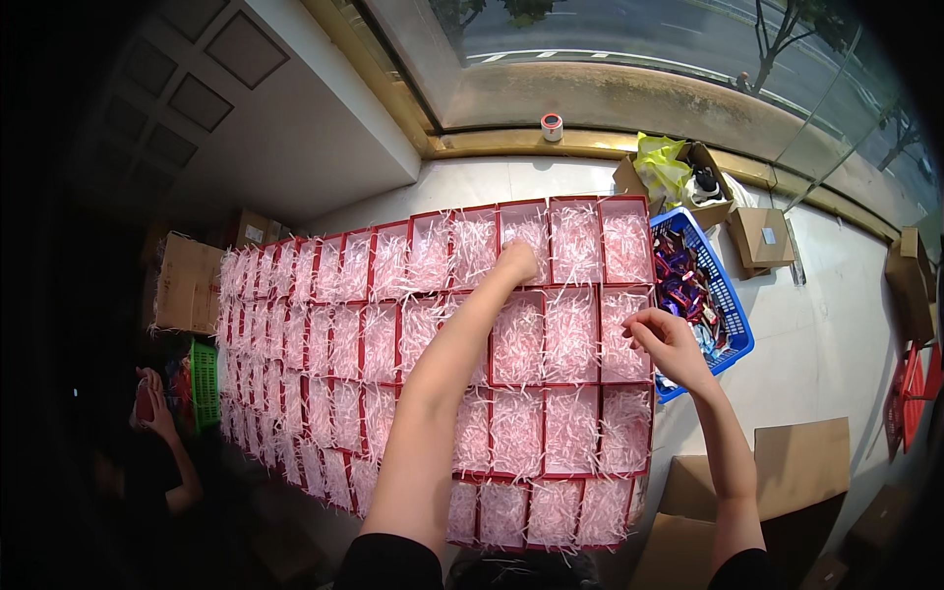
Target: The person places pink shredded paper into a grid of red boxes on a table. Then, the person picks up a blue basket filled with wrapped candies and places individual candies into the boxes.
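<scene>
Rows of red gift boxes, packed side by side, hold pale pink shredded paper [571, 343]. My left hand [518, 262] reaches into a box of the far row, its fingers pressed in the shreds and partly hidden, so I cannot see whether it holds anything. Above the right end of the second row is my right hand [664, 343], its fingers curled and thumb near the fingertips, with a few paper shreds close to them. Just beyond that hand, a blue plastic basket [740, 324] holds many small wrapped items in purple, red and light blue.
Cardboard boxes [761, 236] stand by the window, one with a yellow-green bag [658, 166]. An open carton [802, 468] lies at lower right. A white and red roll [552, 127] sits on the sill. At left are a green basket [204, 385] and another person's hand [153, 405].
</scene>
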Available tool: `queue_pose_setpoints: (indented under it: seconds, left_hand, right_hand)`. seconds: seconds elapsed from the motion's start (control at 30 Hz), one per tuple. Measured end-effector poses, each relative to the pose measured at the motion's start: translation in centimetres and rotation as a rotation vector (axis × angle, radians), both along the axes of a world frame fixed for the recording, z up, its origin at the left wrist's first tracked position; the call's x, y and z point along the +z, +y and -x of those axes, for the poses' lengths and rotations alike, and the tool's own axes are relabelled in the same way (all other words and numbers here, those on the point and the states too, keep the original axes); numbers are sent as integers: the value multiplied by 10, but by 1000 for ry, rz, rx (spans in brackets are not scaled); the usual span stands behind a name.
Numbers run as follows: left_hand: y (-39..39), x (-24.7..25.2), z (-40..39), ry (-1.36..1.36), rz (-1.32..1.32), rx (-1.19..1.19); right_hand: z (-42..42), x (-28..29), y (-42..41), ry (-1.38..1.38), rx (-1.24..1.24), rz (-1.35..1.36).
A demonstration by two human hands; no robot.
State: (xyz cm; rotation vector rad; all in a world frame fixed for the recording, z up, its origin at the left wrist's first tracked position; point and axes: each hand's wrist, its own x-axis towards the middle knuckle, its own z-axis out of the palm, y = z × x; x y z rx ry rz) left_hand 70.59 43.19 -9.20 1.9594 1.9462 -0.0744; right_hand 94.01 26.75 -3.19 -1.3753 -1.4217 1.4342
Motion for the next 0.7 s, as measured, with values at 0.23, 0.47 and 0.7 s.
queue_pose_setpoints:
  seconds: [0.23,0.47,0.7]
  left_hand:
    - [-19,6,-9,-135,-287,-293]
    - [-80,80,-1,-392,-731,-316]
    - [-308,84,94,-408,-404,-13]
  right_hand:
    - [-48,-42,-12,141,-413,39]
    - [-165,-214,-79,-161,-842,759]
    - [-168,-398,-136,-15,-800,1051]
